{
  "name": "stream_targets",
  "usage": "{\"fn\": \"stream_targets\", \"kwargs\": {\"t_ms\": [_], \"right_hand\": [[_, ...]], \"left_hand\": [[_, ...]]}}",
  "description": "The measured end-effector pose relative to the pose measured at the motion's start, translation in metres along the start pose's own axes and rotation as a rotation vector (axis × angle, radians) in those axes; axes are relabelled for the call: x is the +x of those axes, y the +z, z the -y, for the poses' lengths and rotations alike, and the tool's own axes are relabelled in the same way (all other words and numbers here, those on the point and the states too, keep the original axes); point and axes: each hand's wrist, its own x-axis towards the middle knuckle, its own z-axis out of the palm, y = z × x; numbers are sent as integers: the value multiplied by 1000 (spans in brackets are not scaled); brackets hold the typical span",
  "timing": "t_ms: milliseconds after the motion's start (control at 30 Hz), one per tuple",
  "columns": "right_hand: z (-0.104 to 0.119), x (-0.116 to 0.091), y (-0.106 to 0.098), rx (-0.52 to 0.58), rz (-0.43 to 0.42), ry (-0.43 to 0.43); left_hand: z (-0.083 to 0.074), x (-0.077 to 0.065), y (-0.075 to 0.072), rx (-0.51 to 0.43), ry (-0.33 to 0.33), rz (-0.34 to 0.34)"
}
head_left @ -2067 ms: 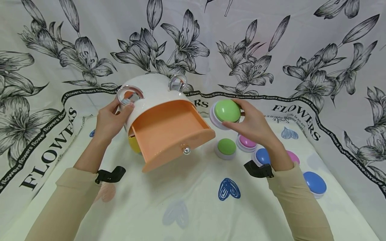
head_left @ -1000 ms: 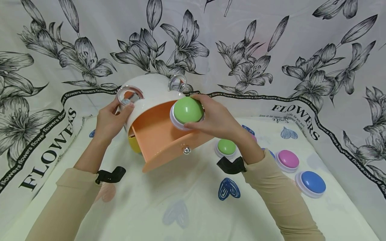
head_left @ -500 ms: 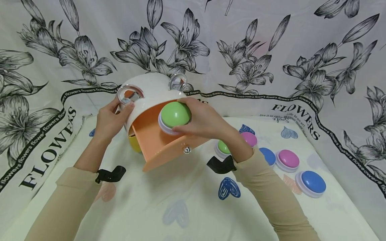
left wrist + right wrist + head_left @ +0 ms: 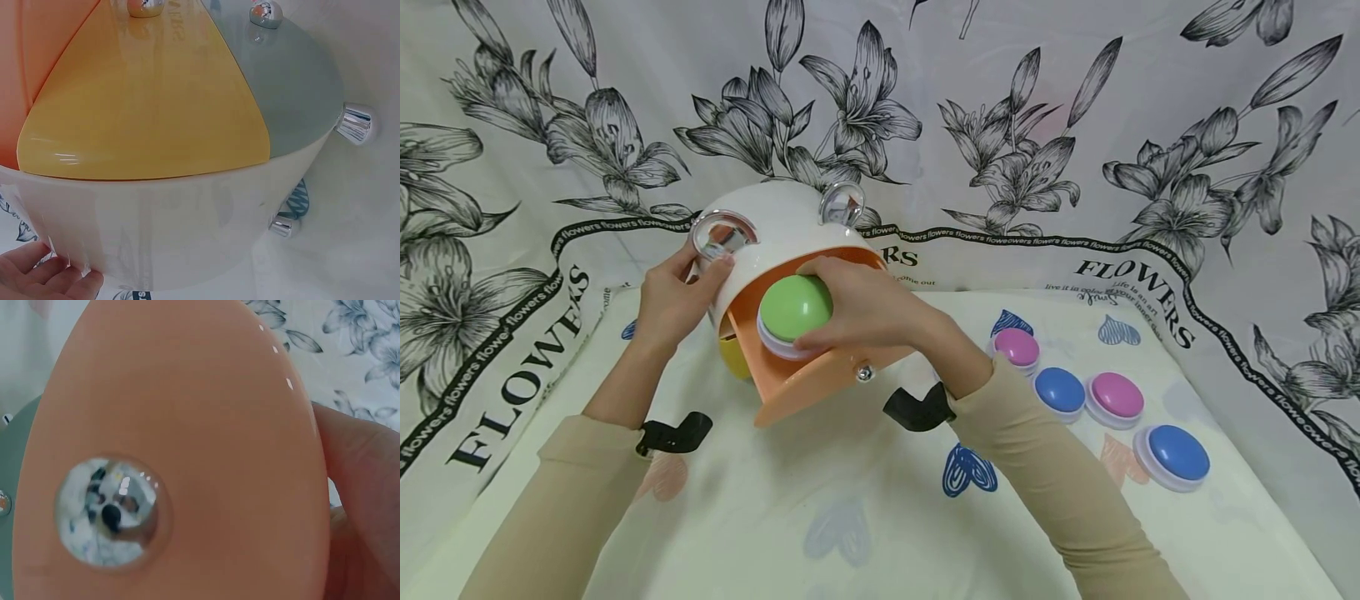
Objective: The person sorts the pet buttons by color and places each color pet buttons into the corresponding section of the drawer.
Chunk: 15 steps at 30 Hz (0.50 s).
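A white rounded drawer box point(image 4: 775, 212) with chrome rings stands tilted at centre left. Its orange drawer point(image 4: 805, 387) is pulled out. My left hand point(image 4: 673, 300) grips the white shell beside the left chrome ring point(image 4: 722, 236). My right hand point(image 4: 872, 308) holds a push button with a green dome point(image 4: 796, 307) and white base, inside the drawer at its left side. The right wrist view shows the drawer front point(image 4: 206, 425), which hides most of that hand. In the left wrist view, a yellow drawer point(image 4: 144, 106) and a grey-green drawer point(image 4: 294, 87) are closed.
To the right lie two pink push buttons, one pink button point(image 4: 1017, 346) farther back and another pink button point(image 4: 1117, 394). Near them are a blue button point(image 4: 1060, 389) and a second blue button point(image 4: 1175, 452). A flowered curtain point(image 4: 1037, 167) hangs behind the table.
My right hand has carried the green button leftward from beside the box and down into the orange drawer. My forearm now covers the second green button. The left hand has stayed on the box.
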Motion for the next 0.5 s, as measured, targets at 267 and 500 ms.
{"fn": "stream_targets", "kwargs": {"t_ms": [267,500], "right_hand": [[5,8,5,-12,77,-39],[9,13,7,-26,120,-41]], "left_hand": [[1,0,-1,-2,2,16],[1,1,-1,8,0,15]]}}
